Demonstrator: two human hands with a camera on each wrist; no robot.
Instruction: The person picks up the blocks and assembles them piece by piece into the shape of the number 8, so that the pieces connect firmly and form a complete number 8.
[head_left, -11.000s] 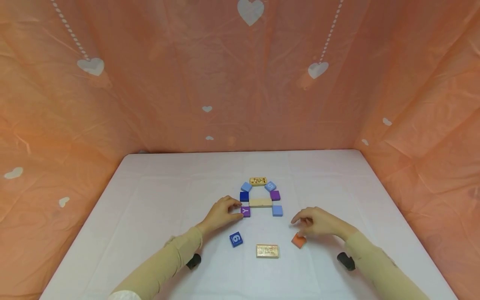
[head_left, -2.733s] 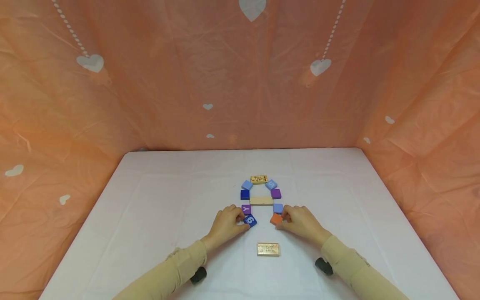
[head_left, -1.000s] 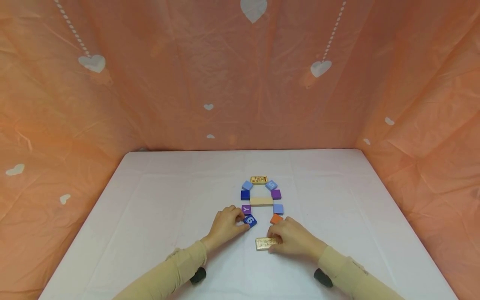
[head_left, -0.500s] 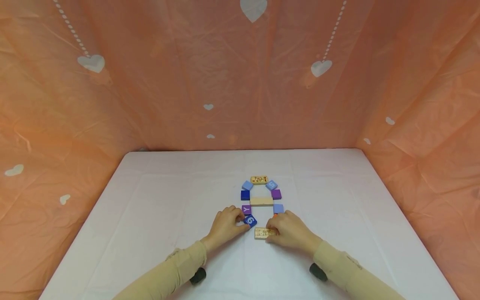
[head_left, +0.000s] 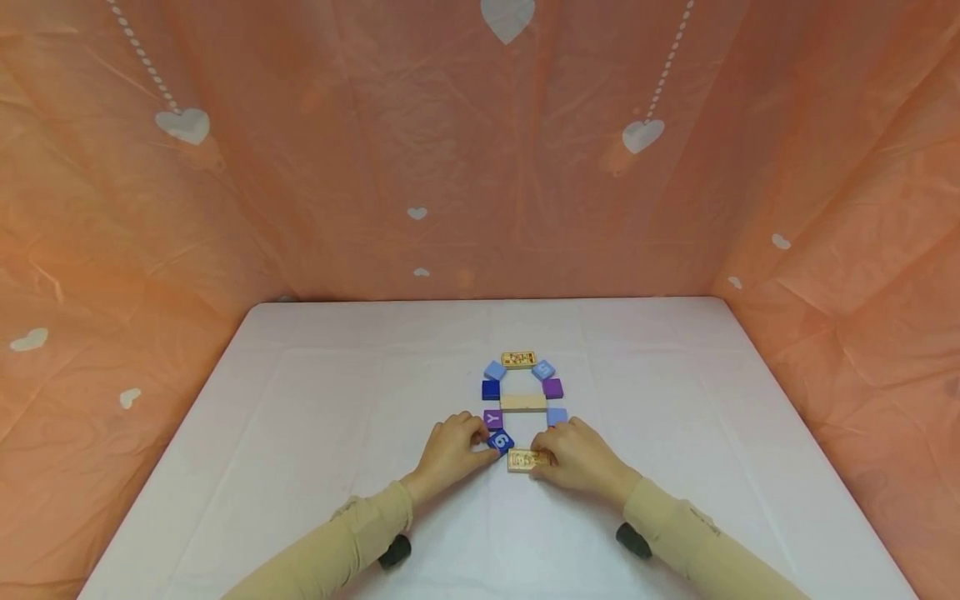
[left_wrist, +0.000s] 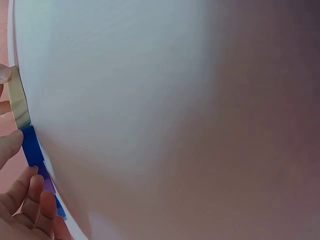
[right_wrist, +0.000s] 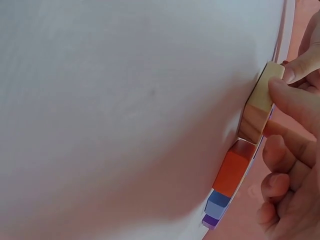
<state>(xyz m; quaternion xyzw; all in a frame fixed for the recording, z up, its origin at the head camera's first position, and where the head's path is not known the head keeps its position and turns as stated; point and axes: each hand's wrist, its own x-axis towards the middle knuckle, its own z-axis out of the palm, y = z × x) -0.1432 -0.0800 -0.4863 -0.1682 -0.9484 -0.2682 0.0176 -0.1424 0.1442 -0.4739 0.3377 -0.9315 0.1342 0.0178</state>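
My left hand (head_left: 450, 450) pinches a dark blue tile (head_left: 500, 441) marked 6 between thumb and finger. With thumb and forefinger, my right hand (head_left: 588, 461) grips a wooden domino-like block (head_left: 521, 461) with a gold patterned face. The block's left end sits right at the 6 tile's near corner. An orange tile (right_wrist: 234, 167) adjoins the block's other end in the right wrist view; my right hand hides it in the head view. Just beyond are a purple Y tile (head_left: 492, 419) on the left and a light blue tile (head_left: 557, 416) on the right.
Farther up the white table (head_left: 360, 358), a plain wooden block (head_left: 522, 404) lies crosswise. Above it, a dark blue tile (head_left: 491, 390), a purple tile (head_left: 552, 388), two light blue tiles and a gold-faced block (head_left: 518, 360) form an arch. Orange curtains surround the table.
Both hands brought the 6 and orange tiles inward to the row ends. My right hand then left the orange tile, took the near gold-faced block and slid it up beside them. My left hand stayed.
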